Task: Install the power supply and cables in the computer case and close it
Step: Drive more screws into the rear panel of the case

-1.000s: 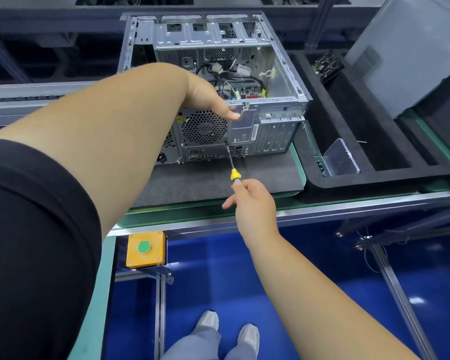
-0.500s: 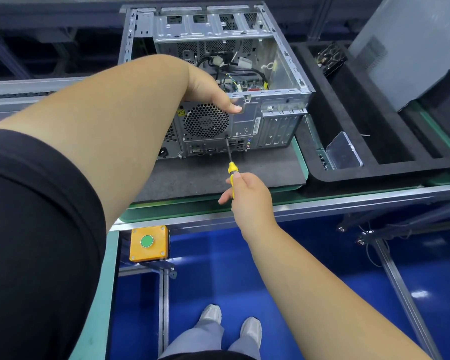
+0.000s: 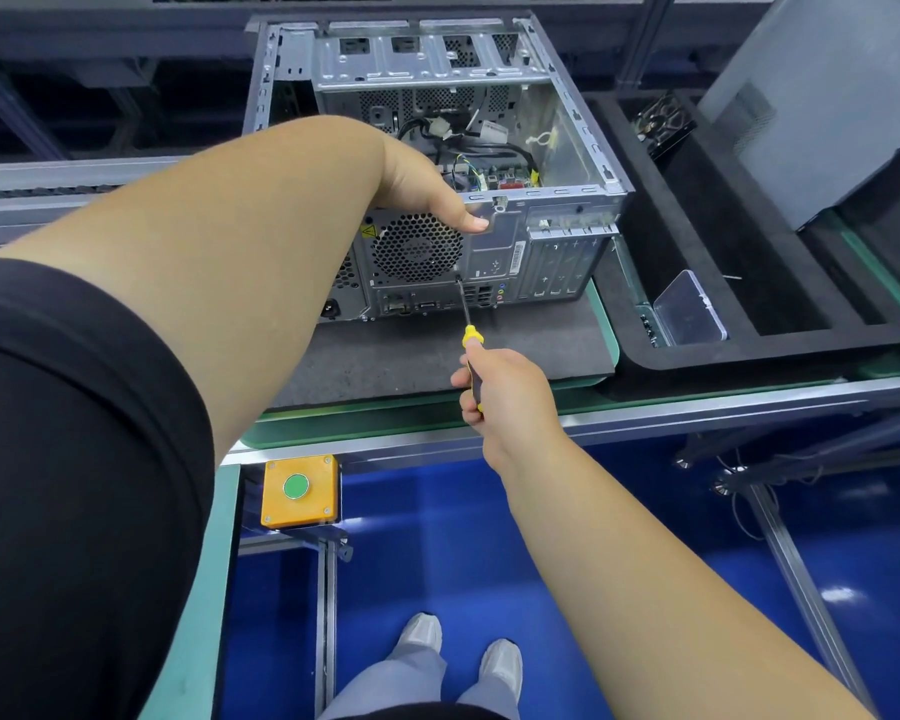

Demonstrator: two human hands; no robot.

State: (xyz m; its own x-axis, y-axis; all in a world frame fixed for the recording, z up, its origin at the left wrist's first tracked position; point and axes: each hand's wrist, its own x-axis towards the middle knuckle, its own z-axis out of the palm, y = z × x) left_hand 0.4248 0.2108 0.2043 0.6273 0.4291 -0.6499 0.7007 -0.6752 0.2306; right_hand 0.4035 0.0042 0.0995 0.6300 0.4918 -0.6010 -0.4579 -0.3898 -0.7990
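Observation:
An open grey computer case (image 3: 552, 111) lies on a dark mat (image 3: 417, 361), rear panel toward me. The power supply's round fan grille (image 3: 417, 246) shows in that panel, and loose cables (image 3: 468, 142) lie inside. My left hand (image 3: 427, 189) grips the rear top edge, thumb pressed on the panel beside the grille. My right hand (image 3: 505, 392) grips a yellow-and-black screwdriver (image 3: 468, 330), whose tip touches the panel at the grille's lower right corner. The grey side panel (image 3: 822, 96) leans at the far right.
A black foam tray (image 3: 749, 350) to the right holds a clear plastic box (image 3: 689, 309) and a dark part at its far end. A yellow box with a green button (image 3: 300, 491) hangs under the bench edge. Below are a blue floor and my shoes.
The view has shifted slightly; my right hand and the screwdriver have moved a little toward the case. My left hand stays on the rear edge.

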